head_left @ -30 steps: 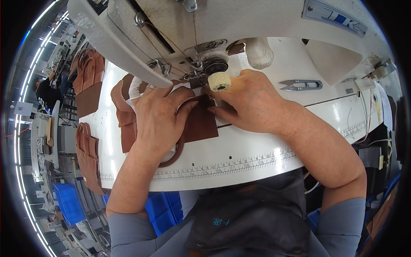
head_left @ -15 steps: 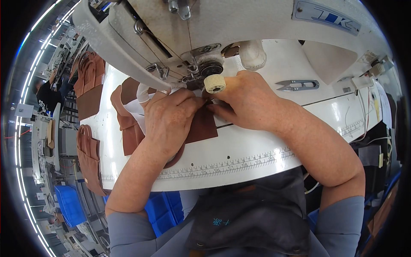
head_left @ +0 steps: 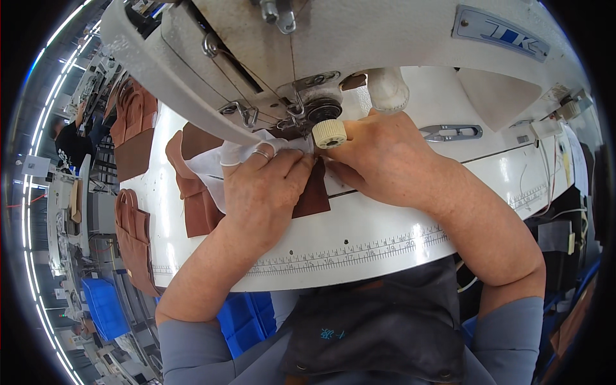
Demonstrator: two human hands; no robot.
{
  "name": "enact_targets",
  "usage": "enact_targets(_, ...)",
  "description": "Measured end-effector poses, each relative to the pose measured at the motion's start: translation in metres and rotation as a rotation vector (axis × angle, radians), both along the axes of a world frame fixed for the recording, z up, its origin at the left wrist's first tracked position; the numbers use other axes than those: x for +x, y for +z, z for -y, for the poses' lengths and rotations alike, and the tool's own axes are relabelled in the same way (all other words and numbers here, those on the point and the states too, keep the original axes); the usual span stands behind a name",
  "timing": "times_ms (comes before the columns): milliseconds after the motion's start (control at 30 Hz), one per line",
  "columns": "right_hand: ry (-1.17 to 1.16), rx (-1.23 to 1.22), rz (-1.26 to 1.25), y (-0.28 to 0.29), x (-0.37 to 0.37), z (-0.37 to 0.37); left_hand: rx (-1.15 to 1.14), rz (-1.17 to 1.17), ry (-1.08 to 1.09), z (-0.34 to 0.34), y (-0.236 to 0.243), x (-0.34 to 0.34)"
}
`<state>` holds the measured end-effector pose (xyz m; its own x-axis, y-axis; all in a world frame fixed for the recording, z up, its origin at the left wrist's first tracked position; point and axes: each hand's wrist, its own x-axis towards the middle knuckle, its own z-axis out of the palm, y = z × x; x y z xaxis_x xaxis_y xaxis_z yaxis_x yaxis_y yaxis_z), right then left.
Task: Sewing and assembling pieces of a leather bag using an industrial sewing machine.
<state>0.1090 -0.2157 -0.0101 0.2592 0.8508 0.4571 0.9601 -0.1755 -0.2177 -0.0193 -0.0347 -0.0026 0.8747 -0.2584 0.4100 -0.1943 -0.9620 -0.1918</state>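
Under the head of a white sewing machine (head_left: 410, 32) lies a brown leather piece (head_left: 312, 194) with thin white lining fabric (head_left: 208, 165) folded against it. My left hand (head_left: 266, 186) is closed on the leather and lining just left of the needle area. It has a ring on one finger and a white cover on another. My right hand (head_left: 385, 157) is closed on the piece's right side, its fingertips close to the left hand's and partly hidden behind a cream ribbed knob (head_left: 329, 133). The needle tip is hard to make out.
Thread snips (head_left: 452, 133) lie on the white machine table (head_left: 378, 218), right of my right hand. A printed ruler (head_left: 346, 258) follows its front edge. Brown leather bag parts (head_left: 133, 234) hang at the left edge. Farther left are a blue bin (head_left: 104, 308) and another person (head_left: 67, 138).
My left hand has shifted slightly down, and more white lining shows bunched by its fingers. The rounded brown edge below my left wrist is out of sight. My right hand stays beside the knob.
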Motion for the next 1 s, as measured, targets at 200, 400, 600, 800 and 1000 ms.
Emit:
enact_targets(200,0.024,-0.010,0.011,0.001,-0.002,-0.001,0.018,0.030,0.004,-0.001,-0.002,0.000)
enact_targets(400,0.011,-0.028,0.043,0.003,-0.001,0.001,-0.297,-0.076,0.027,-0.005,0.001,0.003)
enact_targets(600,0.016,-0.006,0.028,0.004,-0.002,0.001,-0.175,-0.048,-0.036,-0.003,0.007,0.002)
enact_targets(800,0.023,-0.012,0.061,0.000,-0.003,0.001,-0.170,-0.049,-0.034,-0.002,0.004,0.002)
enact_targets(1000,0.056,0.105,0.046,-0.010,0.004,-0.014,-0.398,-0.060,-0.043,-0.008,0.002,0.007)
